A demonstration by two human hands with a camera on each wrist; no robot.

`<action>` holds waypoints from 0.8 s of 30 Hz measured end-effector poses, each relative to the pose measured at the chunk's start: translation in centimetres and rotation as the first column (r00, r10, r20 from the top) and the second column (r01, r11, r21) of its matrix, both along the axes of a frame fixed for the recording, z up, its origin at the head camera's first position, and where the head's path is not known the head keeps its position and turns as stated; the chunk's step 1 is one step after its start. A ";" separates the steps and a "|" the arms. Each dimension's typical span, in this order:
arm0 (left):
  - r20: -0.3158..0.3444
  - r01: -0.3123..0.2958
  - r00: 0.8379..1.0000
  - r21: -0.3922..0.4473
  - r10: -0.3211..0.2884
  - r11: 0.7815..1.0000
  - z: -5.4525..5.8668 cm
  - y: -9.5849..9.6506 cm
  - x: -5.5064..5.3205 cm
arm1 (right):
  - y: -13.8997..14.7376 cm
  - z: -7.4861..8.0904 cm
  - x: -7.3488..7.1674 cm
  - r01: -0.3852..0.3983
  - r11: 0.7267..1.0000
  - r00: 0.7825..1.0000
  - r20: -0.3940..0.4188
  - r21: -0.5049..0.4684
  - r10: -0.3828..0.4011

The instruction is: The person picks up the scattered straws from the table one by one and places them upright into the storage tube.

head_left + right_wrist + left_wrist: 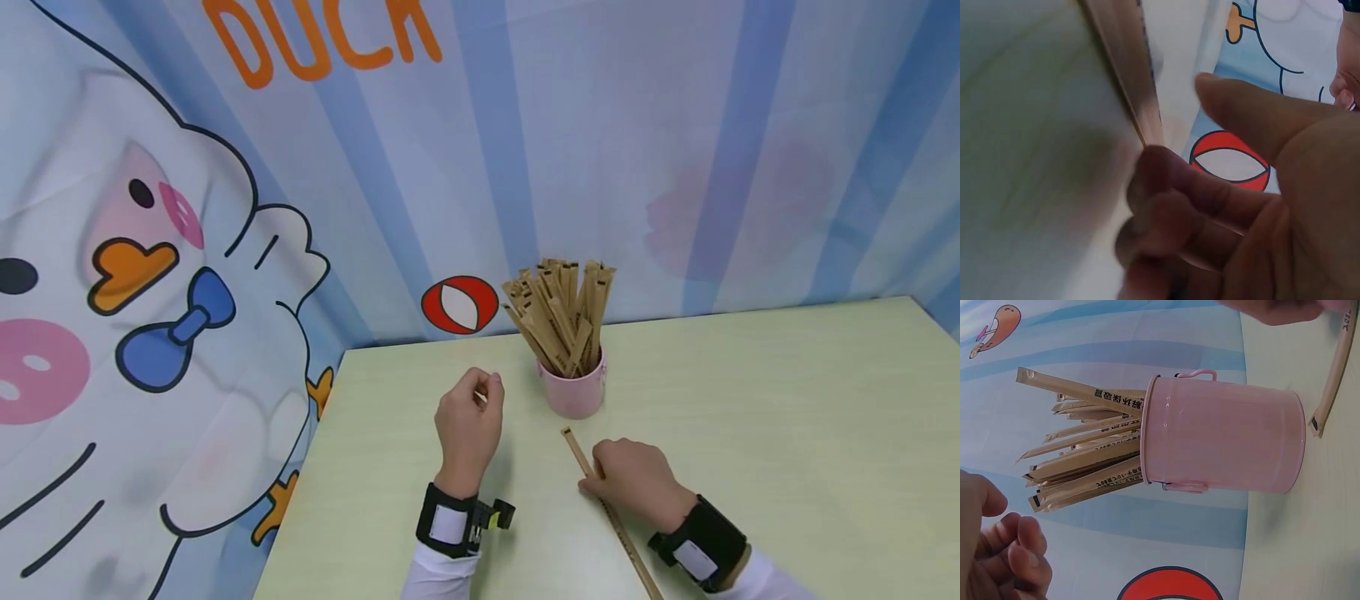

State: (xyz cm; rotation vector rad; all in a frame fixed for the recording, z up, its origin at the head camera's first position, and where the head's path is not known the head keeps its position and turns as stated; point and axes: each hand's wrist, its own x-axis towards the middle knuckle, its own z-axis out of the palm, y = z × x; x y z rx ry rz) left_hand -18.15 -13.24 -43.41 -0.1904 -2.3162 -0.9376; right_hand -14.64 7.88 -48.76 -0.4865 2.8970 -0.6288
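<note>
A straw in a brown paper wrapper [627, 542] lies slantwise on the table in front of the pink bucket [573, 396]. Over it is my right hand [637, 483], fingertips against the wrapper. The right wrist view shows those fingers bent at the straw [1125, 50] with the thumb [1241, 112] held away from them. My left hand [471, 429] hovers left of the bucket, fingers loosely curled, nothing in them. Many wrapped straws [1094, 456] stand fanned out in the bucket, their upper ends poking above its rim.
The pale table [787, 417] stretches to the right and meets a blue striped cloth backdrop [600, 150] behind. A large printed duck [217, 433] fills the backdrop's left side. Small handles [1197, 374] stick out from the bucket's sides.
</note>
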 end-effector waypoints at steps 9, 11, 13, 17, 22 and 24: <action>0.002 0.001 1.000 -0.009 -0.001 1.000 0.0 -0.1 0.1 | -0.2 -0.7 0.2 -0.077 0.996 0.996 -0.030 0.044 0.078; -0.002 0.002 1.000 -0.013 -0.002 1.000 0.1 -0.1 0.1 | -0.2 -0.8 0.2 -0.079 0.996 0.996 -0.026 0.044 0.080; -0.002 0.001 1.000 -0.013 -0.001 1.000 0.1 -0.1 0.1 | -0.2 -0.9 0.2 -0.078 0.996 0.997 -0.012 0.032 0.078; 0.009 -0.001 1.000 -0.012 0.001 1.000 0.1 -0.1 0.1 | 0.0 -0.7 0.0 -0.070 0.997 0.997 0.024 -0.030 0.071; 0.008 -0.005 1.000 -0.001 0.005 1.000 0.1 -0.2 0.2 | 0.7 1.4 -0.4 -0.118 0.980 0.992 0.015 -0.158 0.122; -0.001 -0.010 1.000 -0.001 0.010 1.000 0.0 -0.3 0.2 | 1.1 2.9 -0.4 -0.146 0.967 0.989 -0.020 -0.209 0.145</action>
